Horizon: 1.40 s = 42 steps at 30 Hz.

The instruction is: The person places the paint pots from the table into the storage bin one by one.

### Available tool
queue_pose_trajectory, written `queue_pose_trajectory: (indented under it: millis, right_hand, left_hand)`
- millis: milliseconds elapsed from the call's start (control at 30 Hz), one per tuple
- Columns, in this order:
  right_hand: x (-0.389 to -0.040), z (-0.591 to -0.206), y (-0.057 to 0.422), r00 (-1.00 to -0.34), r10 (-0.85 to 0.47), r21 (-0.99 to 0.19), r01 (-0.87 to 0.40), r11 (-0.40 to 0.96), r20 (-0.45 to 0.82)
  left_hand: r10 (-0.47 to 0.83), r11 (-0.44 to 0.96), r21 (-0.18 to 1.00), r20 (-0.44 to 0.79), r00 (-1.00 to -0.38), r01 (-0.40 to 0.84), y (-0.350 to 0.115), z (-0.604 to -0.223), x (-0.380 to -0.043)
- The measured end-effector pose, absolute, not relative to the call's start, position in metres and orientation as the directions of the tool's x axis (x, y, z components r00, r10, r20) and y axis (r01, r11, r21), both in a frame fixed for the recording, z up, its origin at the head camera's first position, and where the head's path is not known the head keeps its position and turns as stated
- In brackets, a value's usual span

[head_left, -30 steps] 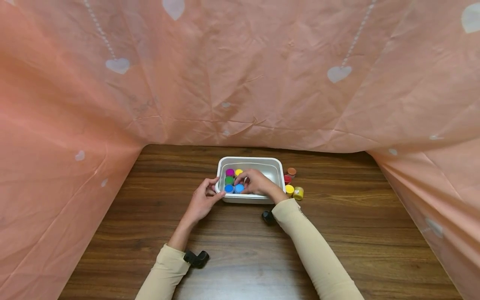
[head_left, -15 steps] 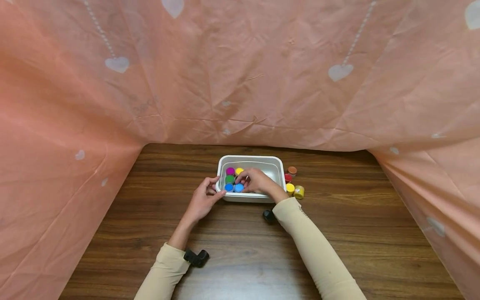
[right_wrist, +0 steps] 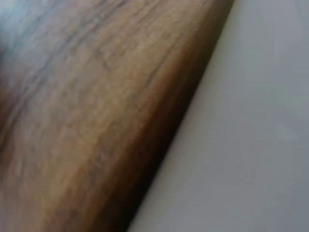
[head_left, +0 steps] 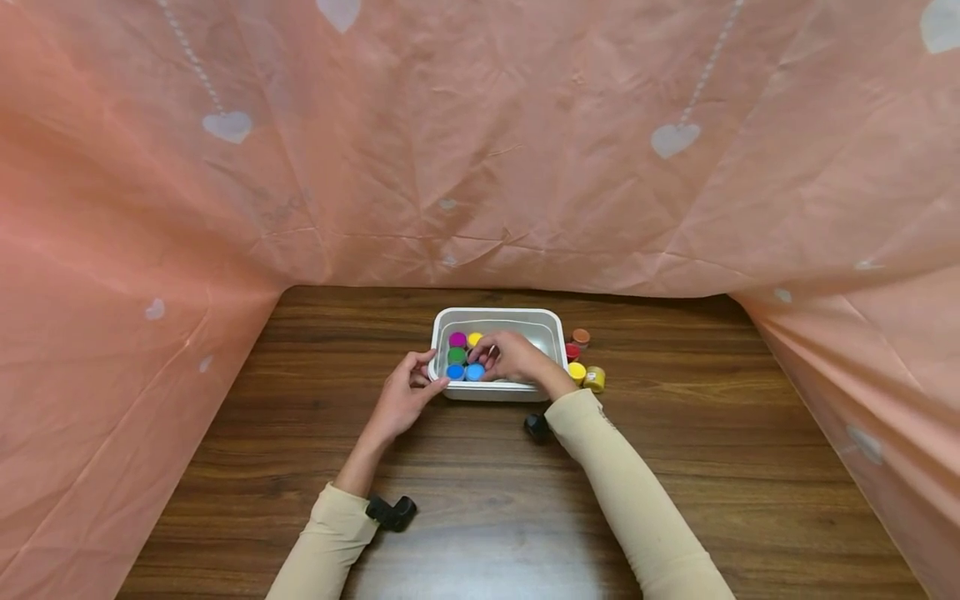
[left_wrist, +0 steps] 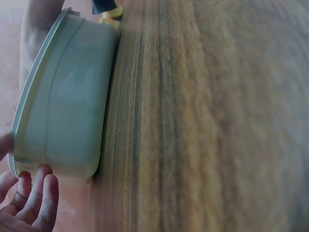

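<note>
A white rectangular plastic tub stands on the table in the head view. My left hand grips its left end, thumb on the near rim; the left wrist view shows curled fingers at the tub's corner. Inside are small paint jars with purple, yellow, green, blue and light blue lids. My right hand reaches into the tub, fingers curled about a small dark-topped jar between the yellow and light blue ones, mostly hidden. The right wrist view has only tub wall and wood.
Outside the tub's right end are more jars: brown, red, yellow and a mustard one lying on its side. The wooden table ends at a pink curtain behind and at both sides.
Both hands keep nearly the same places at the tub, and the jars stay where they were. The head view shifts slightly; the right fingers move only a little.
</note>
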State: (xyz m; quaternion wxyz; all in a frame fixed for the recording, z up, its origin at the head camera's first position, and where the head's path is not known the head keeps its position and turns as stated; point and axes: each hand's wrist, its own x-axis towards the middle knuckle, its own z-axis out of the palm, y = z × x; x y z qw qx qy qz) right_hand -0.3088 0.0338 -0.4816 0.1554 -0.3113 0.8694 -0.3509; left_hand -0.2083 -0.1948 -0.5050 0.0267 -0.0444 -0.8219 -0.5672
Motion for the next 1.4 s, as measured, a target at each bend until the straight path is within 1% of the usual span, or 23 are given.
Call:
queue_pose_trajectory:
  millis: [233,400,533,667,833,1000,1400]
  right_hand:
    - [-0.302,-0.469,0.052,-0.775,-0.630,-0.683,-0.487,0.544,0.051]
    - [-0.291,-0.459,0.069,-0.764,-0.632,-0.686,-0.529,0.499,0.129]
    - [-0.285,-0.451,0.091,-0.794,-0.583,-0.684,-0.522,0.509,0.172]
    - [-0.281,-0.443,0.118,-0.838,-0.515,-0.672,-0.489,0.557,0.183]
    - [-0.277,-0.441,0.152,-0.867,-0.453,-0.671,-0.462,0.580,0.207]
    - [-0.273,-0.447,0.178,-0.895,-0.405,-0.674,-0.417,0.610,0.188]
    - [-0.265,-0.475,0.211,-0.927,-0.372,-0.670,-0.307,0.676,0.050]
  left_hand:
    - [0.040,0.353,0.929,0.105,-0.994,0.112,-0.196,-0.506,-0.209]
    - [0.023,0.364,0.928,0.082,-0.996,0.085,-0.198,-0.507,-0.203]
    - [0.026,0.367,0.927,0.077,-0.997,0.081,-0.199,-0.506,-0.201]
    - [0.022,0.368,0.926,0.074,-0.997,0.077,-0.199,-0.506,-0.201]
    - [0.023,0.365,0.929,0.062,-0.998,0.066,-0.198,-0.505,-0.202]
    - [0.029,0.362,0.930,0.061,-0.998,0.067,-0.196,-0.504,-0.203]
    - [0.033,0.358,0.931,0.067,-0.997,0.074,-0.191,-0.503,-0.203]
